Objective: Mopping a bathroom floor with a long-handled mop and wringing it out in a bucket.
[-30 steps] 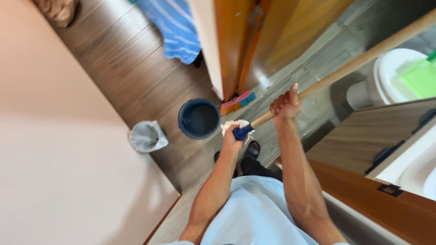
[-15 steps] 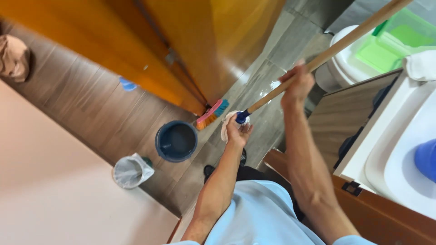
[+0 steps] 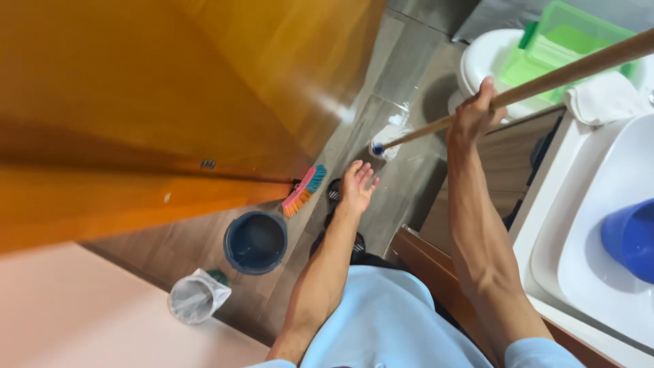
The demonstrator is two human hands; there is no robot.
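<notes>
My right hand grips the long wooden handle of a mop. The handle slants down to a blue collar and a white mop head that rests on the grey tiled floor. My left hand hangs open below the mop head, fingers spread, touching nothing. A dark blue bucket stands on the floor to the left of that hand.
An orange wooden door fills the upper left, with a pink and teal broom head at its foot. A small bin with a white liner sits by the wall. A white toilet carries green trays; a white sink holds a blue bowl.
My left hand let go of the mop's blue collar and dropped open. The mop head moved forward onto the tiles, away from the bucket. The view swung right towards the sink.
</notes>
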